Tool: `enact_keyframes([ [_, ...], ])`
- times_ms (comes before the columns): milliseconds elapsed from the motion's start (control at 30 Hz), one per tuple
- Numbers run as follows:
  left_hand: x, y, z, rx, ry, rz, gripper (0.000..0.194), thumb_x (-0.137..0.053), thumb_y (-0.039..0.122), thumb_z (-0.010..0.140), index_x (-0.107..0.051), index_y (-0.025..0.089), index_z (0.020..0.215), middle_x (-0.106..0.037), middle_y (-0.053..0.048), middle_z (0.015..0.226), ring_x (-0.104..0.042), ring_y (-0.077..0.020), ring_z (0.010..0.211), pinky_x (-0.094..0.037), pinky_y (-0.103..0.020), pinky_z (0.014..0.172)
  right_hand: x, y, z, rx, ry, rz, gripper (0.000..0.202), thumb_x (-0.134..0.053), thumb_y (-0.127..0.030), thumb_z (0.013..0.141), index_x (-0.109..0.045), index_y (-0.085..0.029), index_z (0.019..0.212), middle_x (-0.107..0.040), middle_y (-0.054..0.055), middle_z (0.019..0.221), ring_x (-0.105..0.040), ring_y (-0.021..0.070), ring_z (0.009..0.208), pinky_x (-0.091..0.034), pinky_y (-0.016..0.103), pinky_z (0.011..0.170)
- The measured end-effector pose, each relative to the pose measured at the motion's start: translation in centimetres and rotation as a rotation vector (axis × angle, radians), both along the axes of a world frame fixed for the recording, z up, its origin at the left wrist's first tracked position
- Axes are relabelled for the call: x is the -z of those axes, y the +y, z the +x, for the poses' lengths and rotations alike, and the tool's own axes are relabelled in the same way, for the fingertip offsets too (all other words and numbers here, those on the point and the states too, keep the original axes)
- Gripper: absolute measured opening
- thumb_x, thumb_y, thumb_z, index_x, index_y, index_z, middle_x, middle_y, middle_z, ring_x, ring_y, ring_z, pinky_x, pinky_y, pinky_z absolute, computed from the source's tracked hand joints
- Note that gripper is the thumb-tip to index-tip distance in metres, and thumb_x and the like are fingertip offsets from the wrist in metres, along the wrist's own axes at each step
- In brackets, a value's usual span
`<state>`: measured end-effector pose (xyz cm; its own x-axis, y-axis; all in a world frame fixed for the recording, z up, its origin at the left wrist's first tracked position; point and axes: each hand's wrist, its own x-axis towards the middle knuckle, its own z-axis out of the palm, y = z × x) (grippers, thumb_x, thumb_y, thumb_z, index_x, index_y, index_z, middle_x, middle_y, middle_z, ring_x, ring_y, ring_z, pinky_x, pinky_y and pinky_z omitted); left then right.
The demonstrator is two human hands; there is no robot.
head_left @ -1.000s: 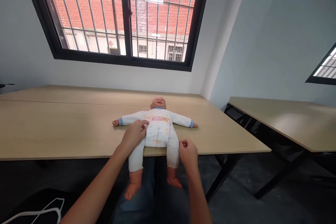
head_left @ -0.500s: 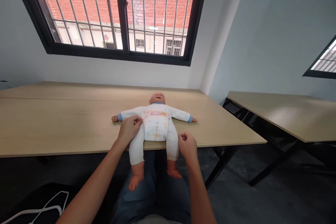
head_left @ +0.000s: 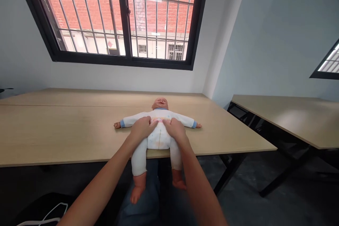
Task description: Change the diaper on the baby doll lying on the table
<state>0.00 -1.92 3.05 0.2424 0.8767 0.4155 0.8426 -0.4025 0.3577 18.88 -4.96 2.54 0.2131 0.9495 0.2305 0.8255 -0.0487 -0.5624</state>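
Note:
A baby doll (head_left: 139,159) in a white suit with blue cuffs lies on its back, arms spread, its legs hanging over the table's near edge. Around its hips is a white patterned diaper (head_left: 159,138) with a pink strip at the waist. My left hand (head_left: 143,127) is at one side of the waistband, its thumb pressed on the front. On the other side my right hand (head_left: 175,129) mirrors it, thumb on the band close to the left thumb. Both hands are closed at the diaper; their curled fingers are partly hidden.
The light wooden table (head_left: 66,134) runs along the wall beneath a barred window (head_left: 127,61). A second table (head_left: 288,116) stands to the right across a gap. White cables (head_left: 53,215) show at the lower left.
My right hand has moved up from beside the doll's leg to the diaper's waist. My left hand has shifted inward onto the waistband. The view has tilted slightly upward.

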Motion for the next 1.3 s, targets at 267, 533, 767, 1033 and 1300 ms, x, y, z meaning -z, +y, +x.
enact_keyframes([
  [267, 0.7, 1.0, -0.2, -0.02, 0.041, 0.014, 0.026, -0.043, 0.027, 0.089, -0.062, 0.019, 0.074, -0.07, -0.01, 0.081, -0.059, -0.0213, 0.073, -0.032, -0.029, 0.064, 1.4, 1.4, 0.9, -0.052, -0.13, 0.056, 0.032, -0.039, -0.029, 0.097, -0.067, -0.014, 0.092, -0.07, 0.016, 0.097, -0.063, 0.0229, 0.088, -0.037, 0.029, 0.074],
  [533, 2.5, 1.5, -5.5, -0.182, 0.067, -0.057, 0.028, -0.04, 0.026, 0.087, -0.059, 0.019, 0.067, -0.067, -0.012, 0.071, -0.06, -0.024, 0.066, -0.031, -0.031, 0.059, 2.7, 1.3, 3.6, 0.058, -0.032, 0.142, 0.036, -0.034, -0.027, 0.098, -0.066, -0.013, 0.089, -0.07, 0.014, 0.091, -0.062, 0.0202, 0.081, -0.036, 0.028, 0.069],
  [767, 2.6, -0.5, -7.7, -0.261, 0.027, 0.062, 0.02, -0.049, 0.028, 0.084, -0.063, 0.016, 0.092, -0.068, -0.016, 0.097, -0.062, -0.0301, 0.092, -0.042, -0.036, 0.077, 5.0, -0.6, 7.3, 0.288, -0.128, -0.019, 0.039, -0.036, -0.028, 0.096, -0.07, -0.007, 0.095, -0.07, 0.024, 0.094, -0.066, 0.0299, 0.087, -0.039, 0.034, 0.068],
  [1033, -0.3, -0.7, 0.1, 0.199, -0.358, -0.046, 0.053, -0.049, 0.049, 0.091, -0.051, 0.015, 0.132, -0.062, -0.015, 0.125, -0.057, -0.0263, 0.116, -0.043, -0.036, 0.097, 4.9, -1.5, 6.7, 0.351, -0.213, -0.094, 0.045, -0.035, -0.043, 0.097, -0.068, -0.013, 0.096, -0.071, 0.018, 0.095, -0.067, 0.0305, 0.092, -0.045, 0.036, 0.076],
  [1300, -0.7, -1.4, 0.3, 0.217, -0.525, -0.209, 0.055, -0.061, 0.053, 0.082, -0.056, 0.016, 0.122, -0.064, -0.002, 0.084, -0.06, -0.0181, 0.075, -0.044, -0.028, 0.066, 4.9, -1.3, 6.7, 0.253, -0.269, -0.113, 0.039, -0.039, -0.043, 0.094, -0.067, -0.016, 0.094, -0.071, 0.015, 0.095, -0.066, 0.0289, 0.092, -0.044, 0.035, 0.075],
])
